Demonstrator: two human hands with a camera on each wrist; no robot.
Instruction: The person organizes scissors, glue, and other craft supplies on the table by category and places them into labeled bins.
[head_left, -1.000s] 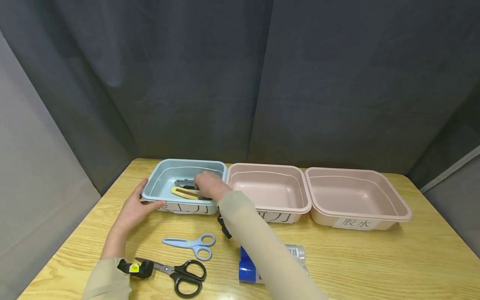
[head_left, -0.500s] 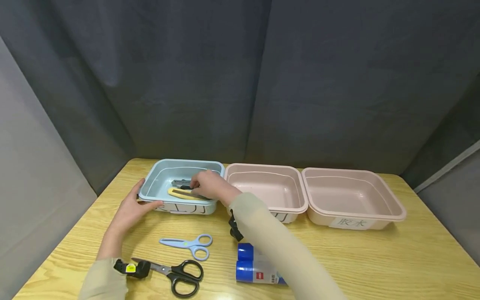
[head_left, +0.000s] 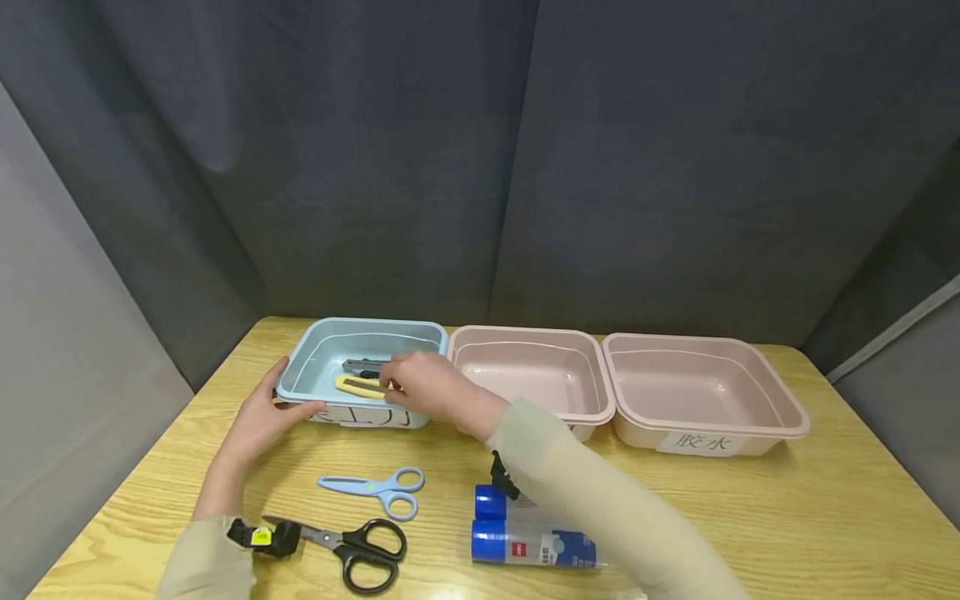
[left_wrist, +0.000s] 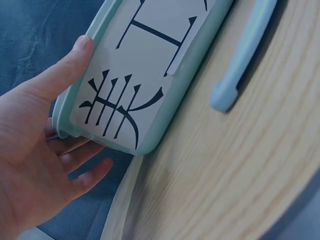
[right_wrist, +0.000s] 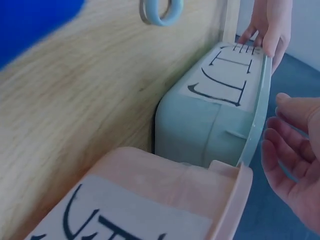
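Observation:
A light blue tray (head_left: 360, 322) stands at the left end of a row of three, with a yellow utility knife (head_left: 358, 386) and a grey one (head_left: 360, 366) inside. My left hand (head_left: 262, 417) holds its front left corner. The left wrist view shows that hand (left_wrist: 45, 130) with the thumb on the tray's labelled front (left_wrist: 150, 55) and the fingers round the side. My right hand (head_left: 405, 382) hovers over the tray's front right part, fingertips close to the yellow knife. In the right wrist view its fingers (right_wrist: 292, 150) are relaxed and hold nothing beside the tray rim (right_wrist: 210, 120).
Two pink trays (head_left: 525, 333) (head_left: 705, 340) continue the row to the right. Light blue scissors (head_left: 375, 487), black scissors (head_left: 352, 546) and two blue-capped glue bottles (head_left: 532, 542) lie on the wooden table (head_left: 787, 517) nearer to me. Dark curtains close off the back.
My right hand has drawn back a little from the tray's middle toward its front right edge. The forearm has swung right and uncovered the glue bottles. The left hand has stayed put.

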